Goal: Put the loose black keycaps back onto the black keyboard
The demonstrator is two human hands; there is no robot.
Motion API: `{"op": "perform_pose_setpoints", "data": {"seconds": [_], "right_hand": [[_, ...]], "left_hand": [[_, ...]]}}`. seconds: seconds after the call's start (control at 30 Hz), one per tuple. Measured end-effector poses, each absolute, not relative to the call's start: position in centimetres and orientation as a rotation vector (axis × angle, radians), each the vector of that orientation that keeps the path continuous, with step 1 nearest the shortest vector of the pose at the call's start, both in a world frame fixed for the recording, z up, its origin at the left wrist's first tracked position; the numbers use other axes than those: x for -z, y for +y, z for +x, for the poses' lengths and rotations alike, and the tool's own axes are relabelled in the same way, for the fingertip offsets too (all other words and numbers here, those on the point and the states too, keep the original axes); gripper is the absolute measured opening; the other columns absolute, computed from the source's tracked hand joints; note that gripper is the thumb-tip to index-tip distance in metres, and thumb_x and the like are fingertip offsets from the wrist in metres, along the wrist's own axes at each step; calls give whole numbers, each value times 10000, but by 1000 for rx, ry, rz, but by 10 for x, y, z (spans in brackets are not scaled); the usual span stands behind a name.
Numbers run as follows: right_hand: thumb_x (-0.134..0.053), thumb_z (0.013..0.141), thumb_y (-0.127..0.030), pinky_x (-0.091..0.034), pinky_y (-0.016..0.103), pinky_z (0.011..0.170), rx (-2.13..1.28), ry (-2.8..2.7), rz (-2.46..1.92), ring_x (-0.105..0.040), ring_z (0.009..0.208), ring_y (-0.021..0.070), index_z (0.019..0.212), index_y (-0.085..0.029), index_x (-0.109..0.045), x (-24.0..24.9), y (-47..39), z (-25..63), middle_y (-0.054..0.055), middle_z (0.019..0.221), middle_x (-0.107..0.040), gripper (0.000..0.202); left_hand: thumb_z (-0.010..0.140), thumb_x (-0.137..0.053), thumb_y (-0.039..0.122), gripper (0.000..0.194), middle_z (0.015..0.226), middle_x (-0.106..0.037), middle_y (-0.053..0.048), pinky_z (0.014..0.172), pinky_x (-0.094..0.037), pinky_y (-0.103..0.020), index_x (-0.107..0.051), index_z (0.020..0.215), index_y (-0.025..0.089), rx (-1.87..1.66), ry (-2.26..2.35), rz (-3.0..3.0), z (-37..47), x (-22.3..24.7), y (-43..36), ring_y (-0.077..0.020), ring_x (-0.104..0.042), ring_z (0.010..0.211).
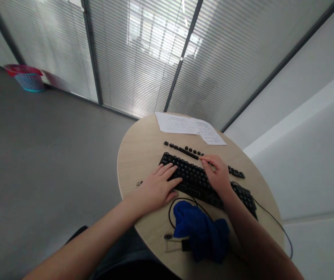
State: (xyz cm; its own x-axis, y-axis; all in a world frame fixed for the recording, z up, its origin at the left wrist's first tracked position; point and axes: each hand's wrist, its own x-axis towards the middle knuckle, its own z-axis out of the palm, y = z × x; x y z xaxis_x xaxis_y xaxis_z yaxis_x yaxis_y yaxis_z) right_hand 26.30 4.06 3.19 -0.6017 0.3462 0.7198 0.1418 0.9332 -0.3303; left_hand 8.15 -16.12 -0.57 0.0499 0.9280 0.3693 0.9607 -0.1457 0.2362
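A black keyboard (194,177) lies slantwise across the round wooden table, with gaps along its near edge where no keycaps show. My left hand (159,184) rests on its left end, fingers spread over the keys and thumb near the front edge. Just beyond the keyboard, my right hand (216,171) pinches thumb and forefinger together at the right end of a long black spacebar keycap (188,153). What sits between those fingertips is too small to make out. Loose black keycaps (171,145) lie in rows beside the spacebar, and more keycaps (236,172) lie right of my right hand.
A crumpled blue cloth (199,229) and a looped black cable (171,212) lie at the near side. Printed papers (177,123) cover the table's far edge. A small wire tool (168,241) is by the cloth. A pink-and-blue basket (29,79) stands on the floor.
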Motion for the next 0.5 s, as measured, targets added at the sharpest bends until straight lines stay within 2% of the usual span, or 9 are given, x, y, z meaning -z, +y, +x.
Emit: {"op": "perform_pose_setpoints", "data": {"seconds": [0.23, 0.4, 0.5], "right_hand": [[-650, 920, -245, -544, 421, 936, -198, -2537, -432, -697, 973, 247, 963, -233, -790, -40, 106, 230, 60, 994, -767, 148], [-701, 874, -208, -533, 415, 987, -250, -2649, -808, -705, 1036, 261, 978, -229, -815, -43, 139, 180, 56, 1029, -773, 156], [-712, 887, -250, -556, 385, 935, -314, -2689, -896, -722, 975, 250, 942, -242, -823, -38, 146, 160, 41, 982, -778, 124]], "left_hand": [[950, -613, 550, 564, 1616, -438, -145, 1226, -260, -614, -572, 1452, 297, 654, -2066, -2240, 80, 16, -159, -379, -371, 1505], [951, -624, 528, 559, 1621, -434, -130, 1232, -253, -602, -551, 1464, 320, 628, -2046, -2246, 80, 18, -163, -364, -370, 1510], [958, -614, 527, 572, 1622, -427, -148, 1226, -259, -615, -535, 1478, 301, 602, -2037, -2253, 80, 19, -163, -372, -357, 1516]]}}
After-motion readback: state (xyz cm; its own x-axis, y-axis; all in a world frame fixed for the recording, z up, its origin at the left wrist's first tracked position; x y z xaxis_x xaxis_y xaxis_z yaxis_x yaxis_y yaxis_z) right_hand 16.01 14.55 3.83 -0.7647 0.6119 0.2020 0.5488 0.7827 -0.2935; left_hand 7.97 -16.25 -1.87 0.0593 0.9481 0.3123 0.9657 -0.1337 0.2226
